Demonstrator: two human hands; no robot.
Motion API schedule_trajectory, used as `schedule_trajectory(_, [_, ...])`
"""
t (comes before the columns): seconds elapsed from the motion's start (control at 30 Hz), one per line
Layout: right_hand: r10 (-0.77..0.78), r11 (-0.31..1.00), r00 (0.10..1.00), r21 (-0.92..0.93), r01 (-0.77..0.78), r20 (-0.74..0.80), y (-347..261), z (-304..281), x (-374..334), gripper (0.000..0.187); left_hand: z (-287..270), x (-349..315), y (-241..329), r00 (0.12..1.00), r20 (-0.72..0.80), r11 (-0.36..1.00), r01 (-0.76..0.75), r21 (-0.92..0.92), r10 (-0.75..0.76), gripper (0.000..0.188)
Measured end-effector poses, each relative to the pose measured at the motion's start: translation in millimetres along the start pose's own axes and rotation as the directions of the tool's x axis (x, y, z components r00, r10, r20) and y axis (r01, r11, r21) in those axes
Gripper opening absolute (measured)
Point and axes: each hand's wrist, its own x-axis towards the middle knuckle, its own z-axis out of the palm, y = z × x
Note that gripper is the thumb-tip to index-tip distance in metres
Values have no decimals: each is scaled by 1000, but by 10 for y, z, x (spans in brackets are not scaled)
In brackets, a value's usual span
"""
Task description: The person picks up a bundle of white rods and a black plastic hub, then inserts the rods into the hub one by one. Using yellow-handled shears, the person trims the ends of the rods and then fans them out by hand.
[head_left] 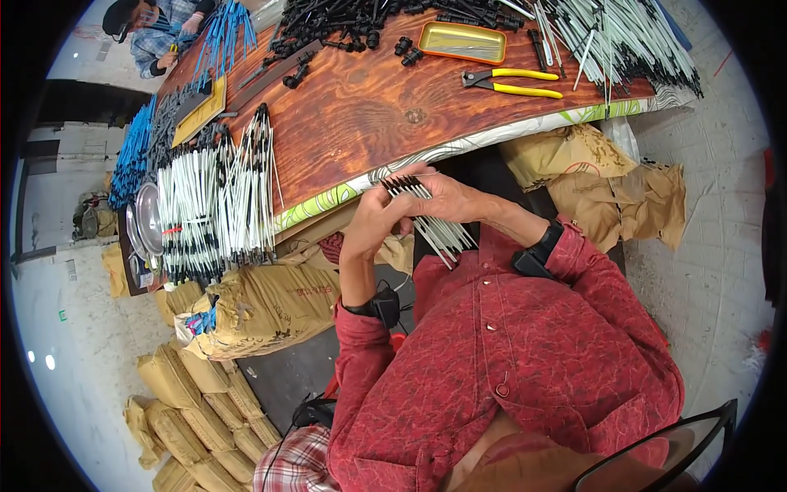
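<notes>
Just off the near table edge, in front of my chest, is a bundle of thin white rods with black tips (443,236). My right hand (453,199) is closed around its upper part. My left hand (373,218) is closed against the other side, beside the black tips. The rods slant down toward my shirt with their lower ends fanned a little apart. Some fingertips are hidden behind the bundle and the hands. On the wooden table (344,123), more white rods with black ends (193,205) lie in bundles to the left.
Yellow-handled cutting pliers (525,84) and an orange-rimmed tin (462,43) lie on the table. Black fittings (328,20) heap at the back, with white rods (615,41) at far right. Paper sacks (270,312) stand below left. A person (160,37) works at far left.
</notes>
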Motion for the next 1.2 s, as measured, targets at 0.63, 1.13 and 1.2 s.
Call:
schedule_trajectory(0.63, [-14,962,999,274,3,40,234,-275,-86,60,181,246,-376,928,-112,934,-358,4,356,34])
schedule_trajectory(1.13, [-49,985,999,-167,47,-8,33,-38,27,40,253,225,-152,950,-178,964,-263,-25,255,47])
schedule_trajectory(1.2, [-52,990,999,-128,50,-9,36,-2,54,37,239,256,-167,952,-171,962,-267,-64,253,48])
